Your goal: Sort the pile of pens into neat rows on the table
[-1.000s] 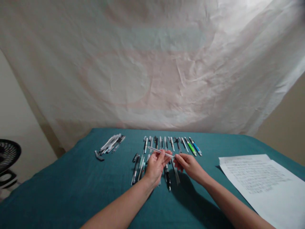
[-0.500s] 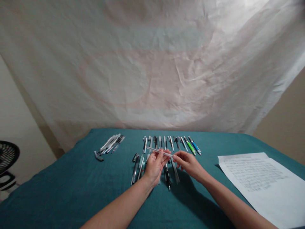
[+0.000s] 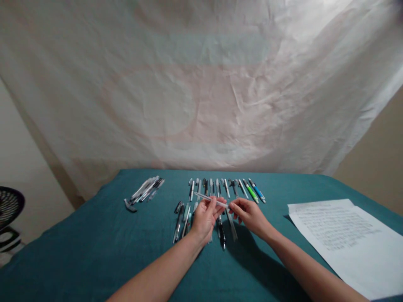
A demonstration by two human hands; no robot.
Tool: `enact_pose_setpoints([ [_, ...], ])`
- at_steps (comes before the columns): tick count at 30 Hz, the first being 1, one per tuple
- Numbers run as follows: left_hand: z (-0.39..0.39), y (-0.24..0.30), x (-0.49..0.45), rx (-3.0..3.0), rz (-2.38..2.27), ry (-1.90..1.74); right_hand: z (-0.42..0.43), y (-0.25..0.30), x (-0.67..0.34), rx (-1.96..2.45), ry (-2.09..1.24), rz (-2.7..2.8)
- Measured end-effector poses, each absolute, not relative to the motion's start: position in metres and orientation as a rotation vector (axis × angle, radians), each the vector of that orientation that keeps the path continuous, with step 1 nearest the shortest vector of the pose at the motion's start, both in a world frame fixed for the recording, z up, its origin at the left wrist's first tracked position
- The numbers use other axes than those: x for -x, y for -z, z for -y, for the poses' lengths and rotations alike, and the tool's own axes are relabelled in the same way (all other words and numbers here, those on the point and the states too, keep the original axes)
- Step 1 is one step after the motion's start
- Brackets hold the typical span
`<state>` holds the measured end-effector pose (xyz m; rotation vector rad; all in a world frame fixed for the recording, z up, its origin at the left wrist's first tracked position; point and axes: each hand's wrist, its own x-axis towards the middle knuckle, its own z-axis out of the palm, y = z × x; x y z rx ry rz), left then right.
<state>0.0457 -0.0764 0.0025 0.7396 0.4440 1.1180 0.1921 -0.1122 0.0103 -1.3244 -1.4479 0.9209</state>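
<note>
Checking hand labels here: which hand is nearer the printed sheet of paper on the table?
Right. The right hand lies between the clear pen and the printed sheet, pinching the pen's end; the left hand holds the pen farther away.

Table [image 3: 94, 251]: far row [image 3: 226, 188] of pens at centre-back, near row [image 3: 182, 216] just before it toward its left end, pile [image 3: 145, 191] of pens well left of both, paper [image 3: 343, 239] at the right edge. Left hand [image 3: 206, 220] and right hand [image 3: 252, 216] over the near row, one pen [image 3: 209, 199] gripped between them. Sheet [image 3: 201, 92] behind the table; fan [image 3: 9, 205] off the table, far left.
</note>
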Motion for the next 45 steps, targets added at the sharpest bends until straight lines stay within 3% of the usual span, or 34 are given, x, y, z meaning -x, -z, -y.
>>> enact_pose_setpoints([
  [18, 0.076, -0.005, -0.046, -0.73, -0.466, -1.133, 0.114, -0.012, -0.188, 1.288, -1.09, 1.36],
  [26, 0.077, -0.003, -0.047, -0.744, -0.481, -1.149, 0.114, -0.016, -0.19, 1.257, -0.962, 1.332],
  [32, 0.077, -0.002, -0.047, -0.759, -0.483, -1.157, 0.115, -0.014, -0.189, 1.264, -1.12, 1.341],
  [40, 0.069, 0.0, -0.045, -0.708, -0.531, -1.205, 0.109, -0.016, -0.207, 1.321, -0.965, 1.413],
  [45, 0.064, 0.002, -0.044, -0.662, -0.573, -1.242, 0.108, -0.004, -0.22, 1.595, -0.728, 1.586],
])
